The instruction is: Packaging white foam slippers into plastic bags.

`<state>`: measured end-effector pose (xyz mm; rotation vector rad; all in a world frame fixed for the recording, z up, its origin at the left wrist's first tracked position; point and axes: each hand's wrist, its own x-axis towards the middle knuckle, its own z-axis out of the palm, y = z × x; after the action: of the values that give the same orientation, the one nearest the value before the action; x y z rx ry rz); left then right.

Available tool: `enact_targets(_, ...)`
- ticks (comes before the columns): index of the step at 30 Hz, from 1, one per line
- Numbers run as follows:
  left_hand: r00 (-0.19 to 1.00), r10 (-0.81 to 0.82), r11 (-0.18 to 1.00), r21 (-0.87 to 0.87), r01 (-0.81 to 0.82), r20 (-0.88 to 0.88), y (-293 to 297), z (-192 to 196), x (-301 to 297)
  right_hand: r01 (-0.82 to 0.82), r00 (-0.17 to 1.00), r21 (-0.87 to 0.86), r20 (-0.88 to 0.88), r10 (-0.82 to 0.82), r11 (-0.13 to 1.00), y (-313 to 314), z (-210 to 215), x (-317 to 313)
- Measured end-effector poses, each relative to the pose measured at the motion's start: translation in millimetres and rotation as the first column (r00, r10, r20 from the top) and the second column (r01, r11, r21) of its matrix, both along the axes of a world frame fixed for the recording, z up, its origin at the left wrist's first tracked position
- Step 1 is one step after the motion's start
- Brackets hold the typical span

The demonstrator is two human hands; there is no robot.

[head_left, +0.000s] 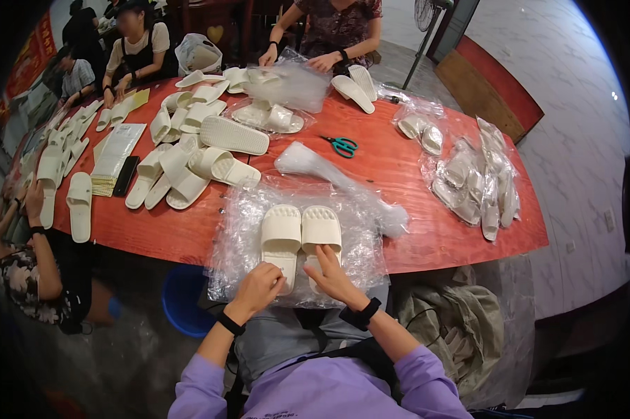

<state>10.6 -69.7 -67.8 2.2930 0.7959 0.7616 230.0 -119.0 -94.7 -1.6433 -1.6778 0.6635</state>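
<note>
A pair of cream slippers lies side by side before me, toes pointing away, on a stack of clear plastic bags [234, 241] at the table's near edge. My left hand [259, 285] has its fingers curled at the heel of the left slipper [281, 227]. Stretched over the footbed of the right slipper [322, 227] are the fingers of my right hand [332, 278], with the thumb apart. Just beyond the pair, a long bunched roll of clear plastic [322, 171] slants to the right.
Loose slippers [189, 171] crowd the red table's left half, beside a black phone [125, 176]. Green-handled scissors [343, 145] lie mid-table. Bagged slippers [472, 181] are heaped right. A blue bucket [189, 300] stands below. Several people sit around; one across handles plastic bags [290, 85].
</note>
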Motion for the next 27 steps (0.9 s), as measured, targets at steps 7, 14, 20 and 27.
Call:
enact_targets(7,0.982,0.188,0.981,0.046,-0.186,-0.032,7.3,-7.1,13.1,-0.028,0.999,-0.035,0.035,0.029,0.999,-18.3,19.7,21.0)
enact_targets(14,0.974,0.221,0.973,0.075,-0.218,-0.039,17.9,-10.3,28.0,0.179,0.974,-0.091,-0.125,-0.190,0.980,47.1,44.3,79.4)
enact_targets(20,0.969,0.246,0.965,0.095,-0.244,-0.013,22.9,-18.0,35.9,0.194,0.978,0.005,0.076,-0.193,0.981,117.2,17.7,79.1)
enact_targets(27,0.966,0.257,0.961,0.117,-0.251,-0.039,20.0,-20.1,35.5,0.262,0.965,0.030,0.020,-0.263,0.965,134.1,8.7,67.5)
